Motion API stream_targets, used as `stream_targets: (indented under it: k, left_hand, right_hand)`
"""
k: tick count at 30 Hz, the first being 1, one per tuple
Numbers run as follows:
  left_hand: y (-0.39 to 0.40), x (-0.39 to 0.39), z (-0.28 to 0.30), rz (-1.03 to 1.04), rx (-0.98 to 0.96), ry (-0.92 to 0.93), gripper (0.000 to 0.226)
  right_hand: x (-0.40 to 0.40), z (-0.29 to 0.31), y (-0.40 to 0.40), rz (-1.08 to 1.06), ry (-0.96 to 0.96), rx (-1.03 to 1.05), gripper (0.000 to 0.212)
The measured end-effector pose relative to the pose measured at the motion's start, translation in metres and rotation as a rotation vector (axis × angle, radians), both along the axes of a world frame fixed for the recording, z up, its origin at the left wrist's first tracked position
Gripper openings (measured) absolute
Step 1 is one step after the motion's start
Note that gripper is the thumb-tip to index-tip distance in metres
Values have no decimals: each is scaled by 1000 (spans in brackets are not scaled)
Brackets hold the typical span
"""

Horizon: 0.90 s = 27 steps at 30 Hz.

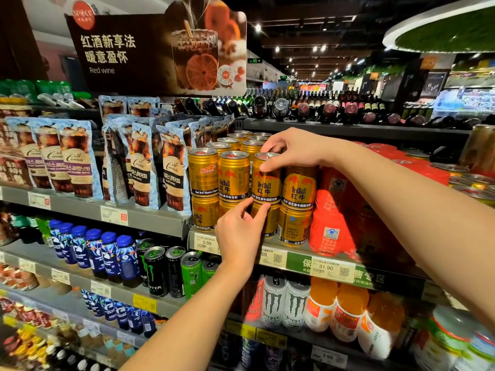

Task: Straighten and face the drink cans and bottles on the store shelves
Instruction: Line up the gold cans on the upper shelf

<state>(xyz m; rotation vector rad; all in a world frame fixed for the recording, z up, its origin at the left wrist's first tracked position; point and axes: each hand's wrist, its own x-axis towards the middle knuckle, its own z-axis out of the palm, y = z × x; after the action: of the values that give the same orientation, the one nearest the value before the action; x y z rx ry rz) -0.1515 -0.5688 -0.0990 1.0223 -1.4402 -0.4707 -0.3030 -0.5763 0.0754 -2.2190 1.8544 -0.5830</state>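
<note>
Gold Red Bull cans stand stacked two high on the middle shelf (pixel 300 261). My right hand (pixel 290 149) grips the top rim of an upper-row can (pixel 265 180), thumb at the front, fingers over the lid. Its label faces forward. My left hand (pixel 238 231) reaches up from below and its fingers curl against a lower-row can (pixel 270 219) right beneath it, covering most of that can. Other gold cans (pixel 233 175) stand to the left and right, labels at mixed angles.
Coffee pouches (pixel 139 167) hang left of the cans. Red multipacks (pixel 340 218) sit to the right. Below are blue bottles (pixel 107 253), Monster cans (pixel 156 271) and orange bottles (pixel 348 309). Wine bottles (pixel 329 111) lie on the top shelf under a red wine sign (pixel 128 52).
</note>
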Motion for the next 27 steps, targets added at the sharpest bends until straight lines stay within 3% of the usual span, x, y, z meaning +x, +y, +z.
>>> stream_targets:
  k: [27]
  left_hand:
    - [-3, 7, -1, -30, 33, -32, 43]
  right_hand:
    - [0, -1, -3, -13, -71, 2, 50]
